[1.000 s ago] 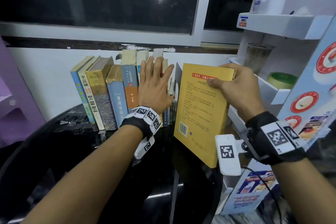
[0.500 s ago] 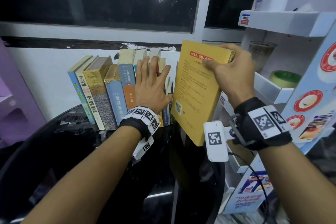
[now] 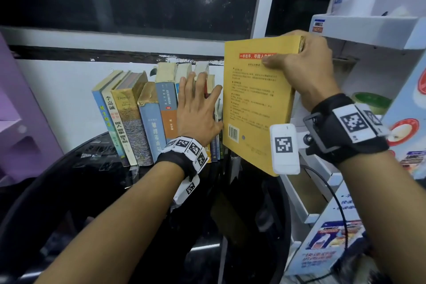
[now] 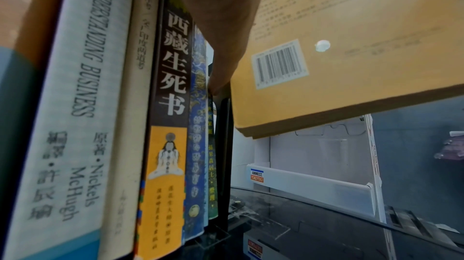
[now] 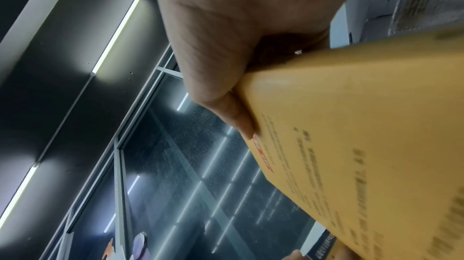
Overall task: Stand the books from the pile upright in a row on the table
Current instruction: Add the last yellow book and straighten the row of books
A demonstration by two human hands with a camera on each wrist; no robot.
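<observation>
Bare forearms, no sleeves. Black wrist straps (image 3: 345, 127) on both wrists, ringed with white square-code tags (image 3: 353, 122). White tagged camera block (image 3: 284, 148) under right wrist, thin black cable (image 3: 332, 189) trailing.

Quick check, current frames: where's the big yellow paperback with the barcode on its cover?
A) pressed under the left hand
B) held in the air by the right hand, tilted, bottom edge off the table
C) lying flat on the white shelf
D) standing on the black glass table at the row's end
B: the right hand grips the yellow paperback by its top edge, and the left wrist view shows its bottom edge clear of the black glass table.
</observation>
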